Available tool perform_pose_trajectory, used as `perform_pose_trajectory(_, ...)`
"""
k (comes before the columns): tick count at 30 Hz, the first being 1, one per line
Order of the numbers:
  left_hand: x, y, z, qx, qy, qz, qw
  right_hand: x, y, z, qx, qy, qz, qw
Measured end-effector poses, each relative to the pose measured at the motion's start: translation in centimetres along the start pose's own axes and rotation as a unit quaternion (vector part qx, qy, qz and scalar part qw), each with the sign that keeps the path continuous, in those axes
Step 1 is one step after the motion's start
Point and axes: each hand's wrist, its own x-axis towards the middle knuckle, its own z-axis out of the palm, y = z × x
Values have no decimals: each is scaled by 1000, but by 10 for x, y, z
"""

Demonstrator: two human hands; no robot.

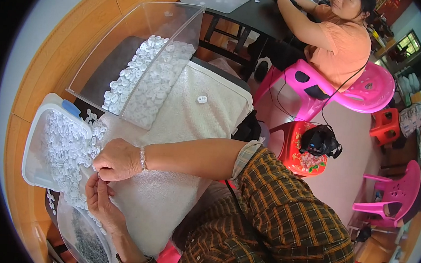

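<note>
My left hand (102, 206) and my right hand (119, 160) meet over the near left of a white towel (167, 187). The fingertips of both are pinched together, one hand against the other. Whatever sits between them is too small and covered to make out. Just left of them, a heap of small white plastic pieces (65, 146) spills from a white tub (29, 160) lying tipped on its side. One white oval piece with holes (202, 99) lies alone on the towel, beyond my right forearm.
A clear bin (129, 101) holding many white pieces stands at the far left. Near my left wrist is a clear round tub (66, 219) of tiny dark grey parts. A co-worker (345, 48) sits on a pink chair (369, 91) behind a red stool (311, 163) bearing a black device (319, 140).
</note>
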Motion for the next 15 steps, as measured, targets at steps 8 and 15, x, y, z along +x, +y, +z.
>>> perform_pose_trajectory(8,2,-4,0,-2,-7,-11,1000,-2,1,-7,7,-10,8,1000)
perform_pose_trajectory(15,1,-6,-11,-36,45,-43,997,2,0,2,63,-19,59,996)
